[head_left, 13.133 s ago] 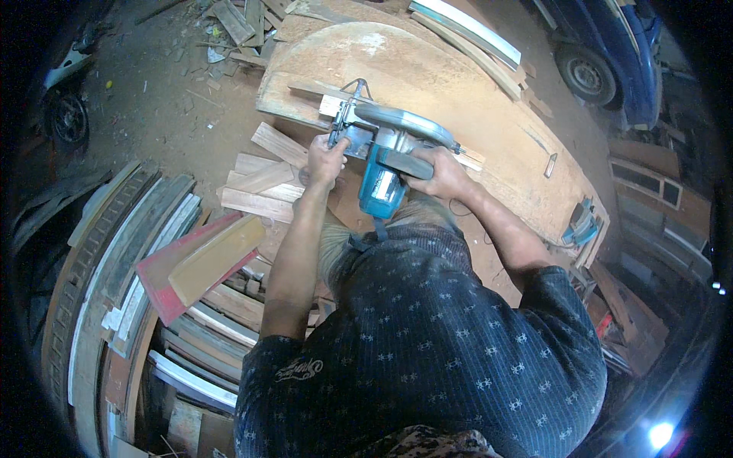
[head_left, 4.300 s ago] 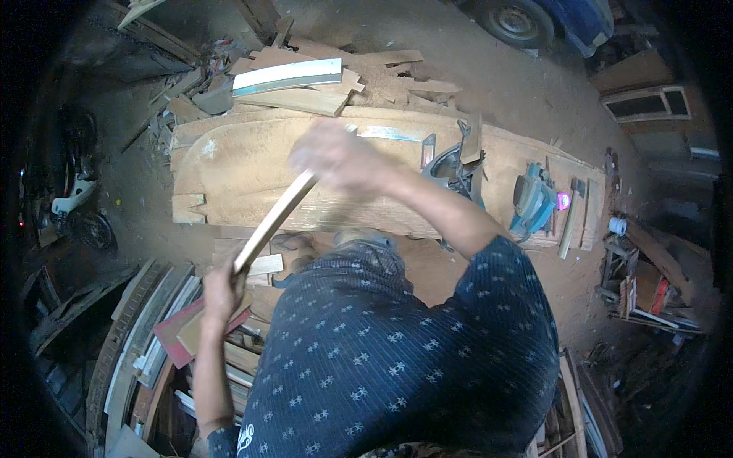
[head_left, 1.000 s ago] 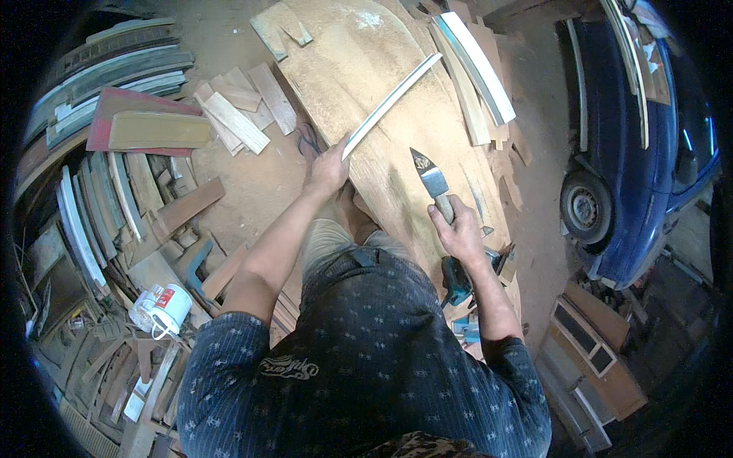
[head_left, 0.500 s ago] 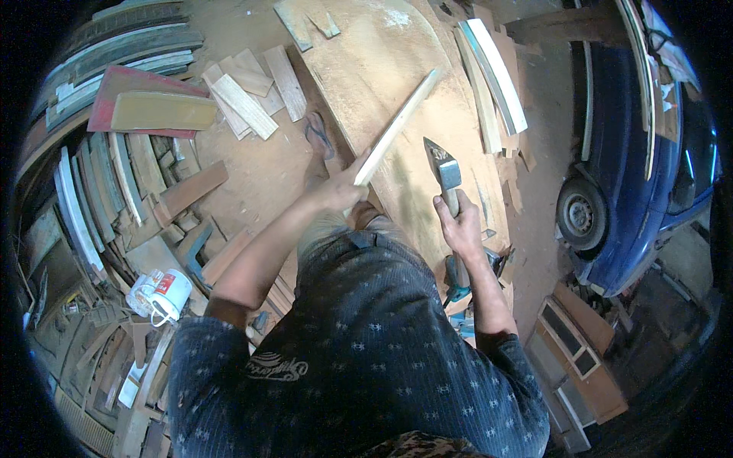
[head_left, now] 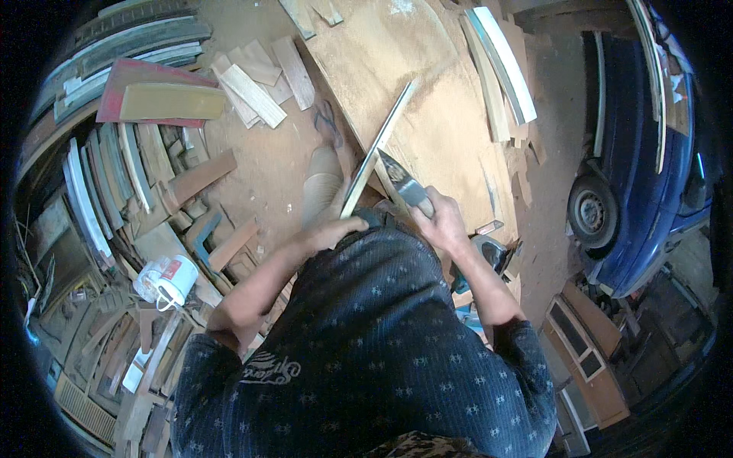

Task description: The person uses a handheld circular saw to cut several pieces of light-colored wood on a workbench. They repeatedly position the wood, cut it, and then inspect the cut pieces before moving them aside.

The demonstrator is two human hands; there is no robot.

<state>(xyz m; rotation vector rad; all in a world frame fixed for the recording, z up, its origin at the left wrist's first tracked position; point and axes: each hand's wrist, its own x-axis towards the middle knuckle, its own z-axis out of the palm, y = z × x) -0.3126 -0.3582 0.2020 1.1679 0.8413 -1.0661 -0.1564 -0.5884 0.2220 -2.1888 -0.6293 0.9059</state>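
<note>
My left hand [head_left: 334, 232] is closed round the lower end of a long, narrow wooden strip [head_left: 379, 143], which slants up and away over the edge of a dusty wooden work board [head_left: 450, 137]. In my right hand [head_left: 444, 223] is a hatchet [head_left: 402, 179] with a wedge-shaped steel head, gripped by its handle close below the head. The hatchet's tip is at the middle of the strip; whether it touches the wood I cannot tell. Part of the handle is hidden by my fingers.
A teal and black power tool [head_left: 489, 258] lies beside my right forearm. Pale boards [head_left: 500, 65] rest along the work board's right side. Offcuts [head_left: 252, 95] and stacked timber [head_left: 130, 46] cover the floor at left, near a white bucket [head_left: 177, 281]. A blue car [head_left: 649, 221] stands at right.
The hatchet has come left and its head has turned toward the strip. My left hand has drawn the strip lower and nearer my body, tilting it steeper.
</note>
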